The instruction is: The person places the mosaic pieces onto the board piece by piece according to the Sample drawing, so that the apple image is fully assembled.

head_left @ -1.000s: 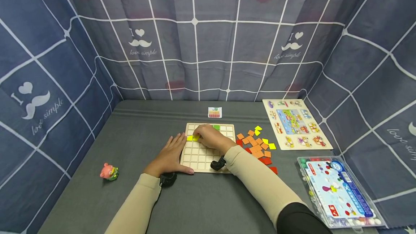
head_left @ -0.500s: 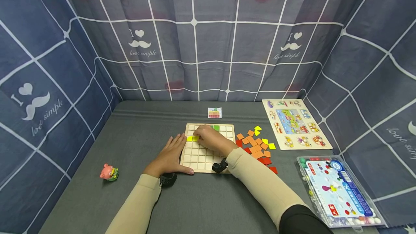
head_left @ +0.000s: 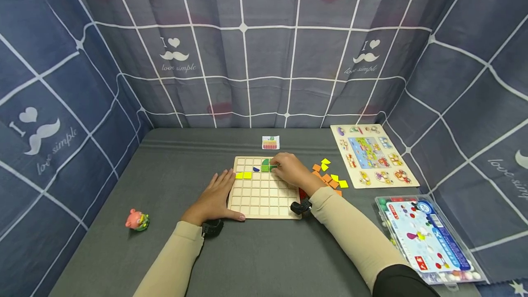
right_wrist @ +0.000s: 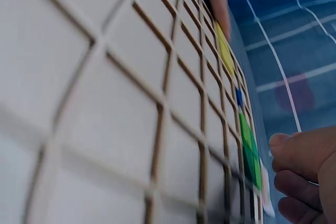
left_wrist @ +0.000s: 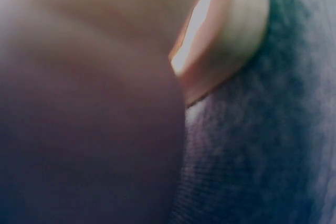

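Observation:
In the head view, my left hand rests along the left edge of a wooden grid board, its fingers extended. Two yellow square tiles lie in the board's left cells, near those fingers. Further right, a small blue piece sits in a cell, followed by green tiles. Above the green tiles is my right hand, fingers loosely curled. The right wrist view shows nothing between those fingers. A close, blurred surface fills much of the left wrist view.
Loose orange tiles and yellow tiles lie right of the board, with red ones partly behind the right arm. A small pattern card is behind the board. A picture puzzle board, a clear plastic case and a pink figurine surround it.
My right hand has moved right and slightly back from beside the yellow tiles, uncovering the blue piece and more green. My left hand has stayed on the board's edge.

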`<state>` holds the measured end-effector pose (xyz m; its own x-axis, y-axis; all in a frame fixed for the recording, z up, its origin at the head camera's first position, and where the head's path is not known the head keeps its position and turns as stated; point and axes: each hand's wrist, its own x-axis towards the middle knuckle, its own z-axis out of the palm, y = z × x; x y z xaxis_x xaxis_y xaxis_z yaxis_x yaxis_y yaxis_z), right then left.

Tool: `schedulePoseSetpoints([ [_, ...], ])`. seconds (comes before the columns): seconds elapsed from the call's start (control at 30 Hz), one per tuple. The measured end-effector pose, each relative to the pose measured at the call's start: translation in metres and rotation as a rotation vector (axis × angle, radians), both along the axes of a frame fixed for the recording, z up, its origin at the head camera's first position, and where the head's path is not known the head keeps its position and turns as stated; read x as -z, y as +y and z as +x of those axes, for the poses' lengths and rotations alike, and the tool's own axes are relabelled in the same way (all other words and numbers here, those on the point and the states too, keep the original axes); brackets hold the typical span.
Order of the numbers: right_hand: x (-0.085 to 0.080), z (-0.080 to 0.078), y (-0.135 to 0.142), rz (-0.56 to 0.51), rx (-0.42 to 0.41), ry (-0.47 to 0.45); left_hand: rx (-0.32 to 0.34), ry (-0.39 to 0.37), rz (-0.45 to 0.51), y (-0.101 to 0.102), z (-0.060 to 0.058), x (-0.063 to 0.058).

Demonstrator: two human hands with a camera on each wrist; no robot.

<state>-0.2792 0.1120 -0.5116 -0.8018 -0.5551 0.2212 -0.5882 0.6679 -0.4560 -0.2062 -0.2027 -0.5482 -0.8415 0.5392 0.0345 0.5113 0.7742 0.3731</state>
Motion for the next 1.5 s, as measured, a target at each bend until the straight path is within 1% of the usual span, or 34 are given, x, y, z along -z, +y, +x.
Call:
schedulePoseSetpoints([
  [0.1,0.000,-0.002,0.020,-0.037,0.066,-0.006,0.001,0.005,0.005,-0.001,0.001,-0.001],
  [0.27,-0.003,-0.001,0.055,-0.105,0.177,-0.048,0.005,0.014,0.012,-0.001,0.001,-0.002],
  [0.33,-0.005,-0.002,0.068,-0.111,0.222,-0.054,0.003,0.013,0.006,-0.001,0.001,-0.002],
  [0.43,-0.004,-0.003,0.086,-0.080,0.298,-0.049,0.000,0.010,0.002,-0.001,0.002,-0.003],
  [0.57,-0.002,-0.005,0.109,0.019,0.375,-0.058,0.000,0.012,0.009,-0.001,0.003,-0.003],
  [0.67,0.000,-0.004,0.122,0.096,0.412,-0.060,0.002,0.016,0.011,-0.001,0.003,-0.002],
  [0.77,0.003,-0.003,0.128,0.147,0.445,-0.040,-0.001,0.017,0.005,-0.002,0.004,-0.001],
  [0.87,0.006,-0.004,0.132,0.165,0.463,-0.036,-0.005,0.014,0.009,-0.002,0.004,-0.001],
  [1.13,0.009,-0.004,0.132,0.179,0.501,-0.079,-0.006,0.007,0.000,-0.001,0.006,0.000],
  [1.5,0.007,-0.007,0.127,0.174,0.532,-0.093,-0.003,0.012,0.001,0.001,0.005,-0.002],
])
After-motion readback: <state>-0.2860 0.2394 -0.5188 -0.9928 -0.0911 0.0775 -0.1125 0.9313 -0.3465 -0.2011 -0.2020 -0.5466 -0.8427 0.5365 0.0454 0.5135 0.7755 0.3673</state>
